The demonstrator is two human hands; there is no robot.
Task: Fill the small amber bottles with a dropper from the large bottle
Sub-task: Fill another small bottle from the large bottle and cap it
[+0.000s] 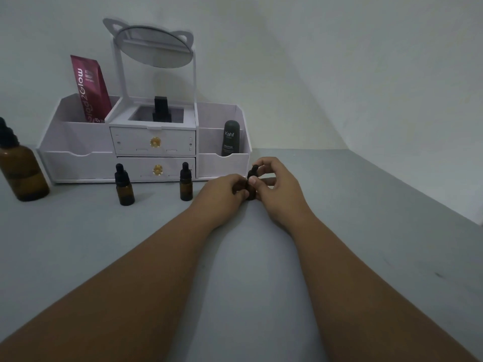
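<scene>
The large bottle point(22, 171) stands upright at the surface's left edge. Two small bottles point(125, 188) point(186, 185) stand cap-up before the organizer point(78, 163). The left hand point(222, 194) fingers grip the third bottle point(252, 178), which stands upright on the surface, and the right hand point(279, 189) fingers pinch its cap.

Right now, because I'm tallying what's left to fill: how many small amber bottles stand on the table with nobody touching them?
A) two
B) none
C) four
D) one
A: the left small bottle and the right small bottle stand free, capped, in front of the white organizer, while the third small bottle is being held.
</scene>
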